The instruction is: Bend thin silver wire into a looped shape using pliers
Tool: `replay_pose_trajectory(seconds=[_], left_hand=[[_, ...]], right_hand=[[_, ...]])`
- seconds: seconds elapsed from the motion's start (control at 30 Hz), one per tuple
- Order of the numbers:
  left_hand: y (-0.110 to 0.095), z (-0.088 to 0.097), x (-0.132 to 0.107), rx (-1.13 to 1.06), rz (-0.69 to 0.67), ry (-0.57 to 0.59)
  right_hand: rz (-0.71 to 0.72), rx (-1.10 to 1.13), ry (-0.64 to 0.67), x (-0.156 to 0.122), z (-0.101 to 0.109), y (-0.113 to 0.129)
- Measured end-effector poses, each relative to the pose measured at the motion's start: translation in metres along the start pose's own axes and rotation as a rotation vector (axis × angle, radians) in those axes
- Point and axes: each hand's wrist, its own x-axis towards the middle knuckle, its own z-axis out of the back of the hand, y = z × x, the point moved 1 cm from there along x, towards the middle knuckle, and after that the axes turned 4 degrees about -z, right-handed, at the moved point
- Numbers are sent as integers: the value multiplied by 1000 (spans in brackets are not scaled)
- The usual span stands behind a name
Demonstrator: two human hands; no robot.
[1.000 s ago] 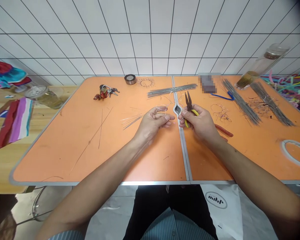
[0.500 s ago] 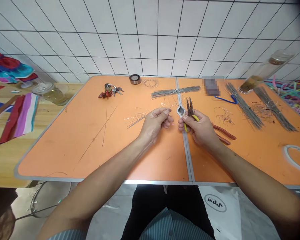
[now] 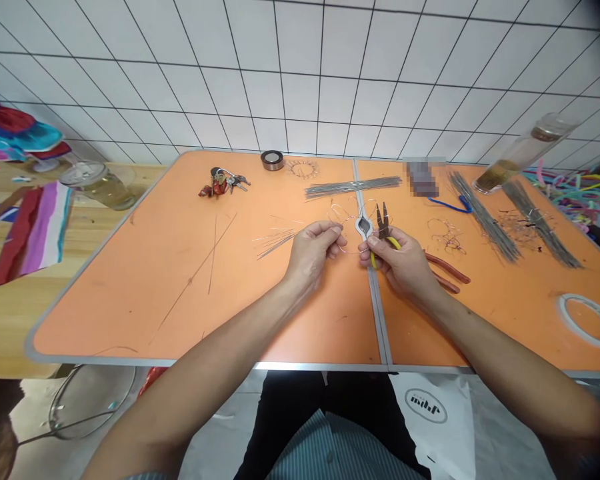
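Observation:
My left hand [image 3: 317, 248] is closed in a pinch on a thin, bent wire [image 3: 343, 251], only partly visible at the fingertips. Close to its right, my right hand [image 3: 397, 257] grips pliers [image 3: 383, 220] with yellow handles, dark jaws pointing away from me and slightly apart. A second pair of pliers with red-brown handles [image 3: 447, 268] lies on the table, its head hidden behind my right hand. Loose thin wires [image 3: 276, 243] fan out left of my left hand. Beyond both hands, a bundle of straight grey wires [image 3: 353, 187] lies across the table seam.
Two more wire bundles [image 3: 485, 217] [image 3: 543, 223] and tangled wire [image 3: 446, 235] lie right on the orange table [image 3: 280, 327]. Keys [image 3: 230, 181], a tape roll [image 3: 272, 160], a white ring [image 3: 587, 321] and a tilted glass bottle [image 3: 525, 153] are around. Another person's hand [image 3: 0, 212] shows far left.
The view has shifted slightly. Both hands keep nearly the same place and grip, the right still on the yellow-handled pliers.

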Motion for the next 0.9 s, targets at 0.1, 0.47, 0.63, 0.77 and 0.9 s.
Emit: replay_pose_trajectory(seconds=[0.1, 0.47, 0.63, 0.77, 0.9], left_hand=[[-3, -1, 0, 47, -22, -34], [-9, 10, 9, 141, -9, -19], [-8, 17, 15, 211, 82, 75], [-8, 16, 11, 295, 138, 147], [-7, 12, 6, 352, 179, 194]], right_hand=[[-4, -14, 9, 0, -1, -2], [-71, -70, 13, 0, -1, 9], [273, -803, -232, 12, 36, 54], [235, -1508, -388, 32, 63, 65], [125, -1677, -326, 53, 77, 49]])
